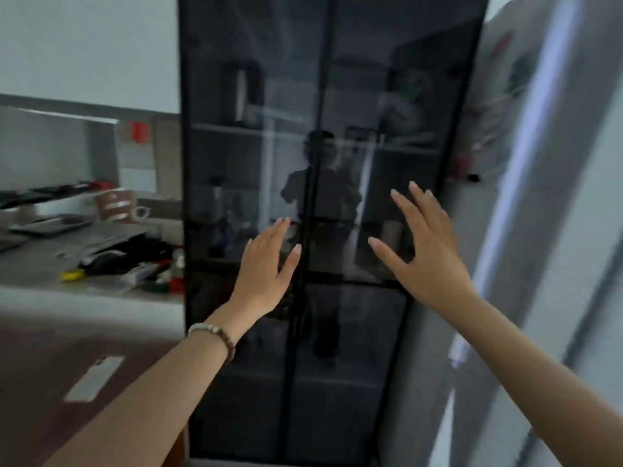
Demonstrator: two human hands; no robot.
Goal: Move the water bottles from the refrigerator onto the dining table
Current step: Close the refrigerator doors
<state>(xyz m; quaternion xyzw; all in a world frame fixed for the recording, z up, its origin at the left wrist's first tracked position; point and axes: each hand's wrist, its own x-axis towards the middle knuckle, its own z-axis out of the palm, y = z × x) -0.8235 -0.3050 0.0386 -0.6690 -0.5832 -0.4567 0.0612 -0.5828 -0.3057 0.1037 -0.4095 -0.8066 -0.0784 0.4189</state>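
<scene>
- Fingers [419,203] of our right hand [426,254] are spread wide and straight, gripping nothing; the fingers of our left hand [268,264] are extended and close together, thumb apart, also empty.
- Both hands are raised in front of the tall black-framed cabinet with dark glass doors [323,197]; whether the palms touch the glass we cannot tell.
- Our left hand sits just left of the central seam between the two doors, our right hand over the right door.
- We wear a beaded bracelet [215,335] on the left wrist.
- Standing upright, the cabinet has its long axis vertical and its doors facing us; both doors are shut.
- Shelves and dim shapes show behind the tinted glass, but we cannot make out water bottles among them; reflections and blur hide the contents.
- A white refrigerator with magnets and papers on its side [499,106] stands just right of the cabinet, touching or nearly touching it.
- To the left, a grey countertop [40,264] carries clutter: a brown-and-white striped mug [116,203], dark tools, a yellow-handled item [72,274].
- Lower left, a dark brown table surface [40,348] holds a pale flat rectangular phone-like object [94,379].
- Between us and the shelves, the closed glass doors stand in the way.
</scene>
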